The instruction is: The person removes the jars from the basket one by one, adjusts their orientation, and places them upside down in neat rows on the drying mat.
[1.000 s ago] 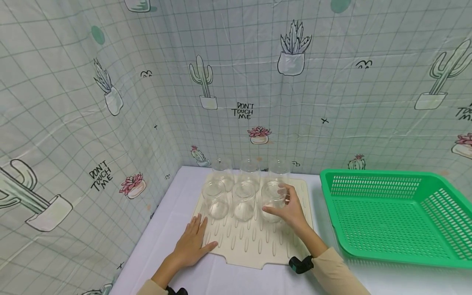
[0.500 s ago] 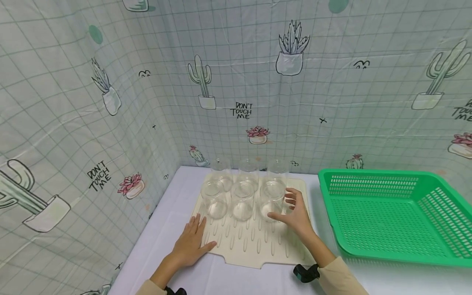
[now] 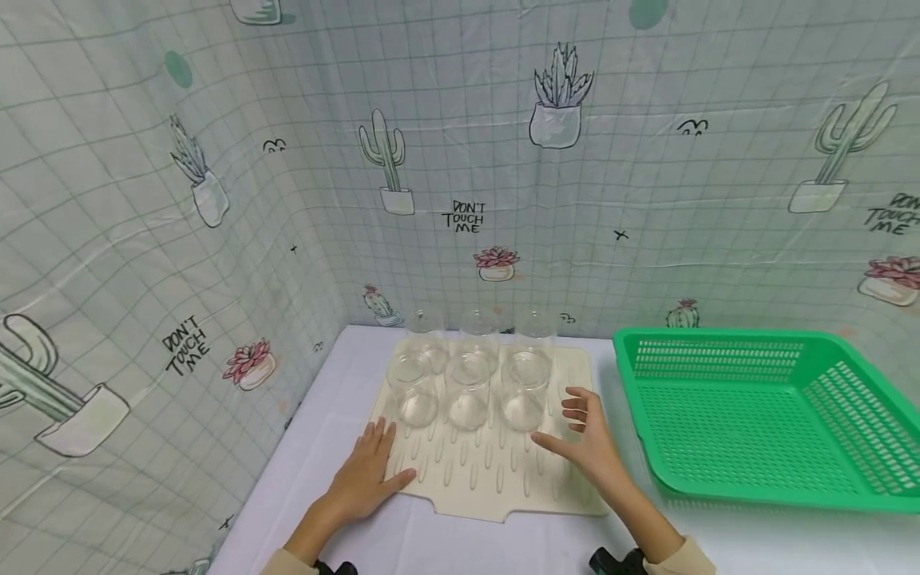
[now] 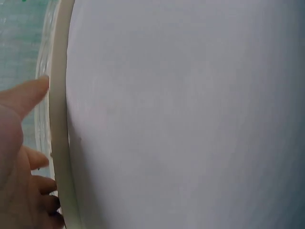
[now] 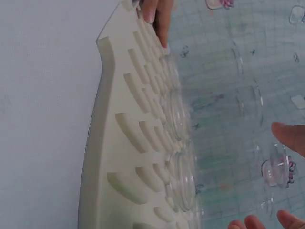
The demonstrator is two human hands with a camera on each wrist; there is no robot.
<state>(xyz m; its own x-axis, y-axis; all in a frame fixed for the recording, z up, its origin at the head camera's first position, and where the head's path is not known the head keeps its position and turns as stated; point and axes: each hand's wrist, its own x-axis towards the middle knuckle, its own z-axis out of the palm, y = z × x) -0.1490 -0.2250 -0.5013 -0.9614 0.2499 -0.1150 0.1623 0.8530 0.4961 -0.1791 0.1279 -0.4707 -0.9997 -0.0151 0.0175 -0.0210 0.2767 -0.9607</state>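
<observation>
Several clear cylindrical cups stand on a cream ridged mat (image 3: 496,479), in a back row and a front row of three each. My left hand (image 3: 362,475) lies flat with its fingers on the mat's left edge; its thumb and fingertips show beside the mat edge (image 4: 59,105) in the left wrist view. My right hand (image 3: 592,447) hovers with thumb and fingers spread beside the front right cup (image 3: 523,391), apart from it and holding nothing. The right wrist view shows its thumb (image 5: 290,137) and fingertips near the cups.
A green perforated basket (image 3: 640,431) stands right of the mat. White cloth (image 3: 431,551) covers the table. A patterned curtain (image 3: 431,263) with cactus prints rises behind the cups and along the left side.
My right hand has let go of the front right cup and drawn back to the right and toward me. The cup stays in its place. My left hand still rests on the mat.
</observation>
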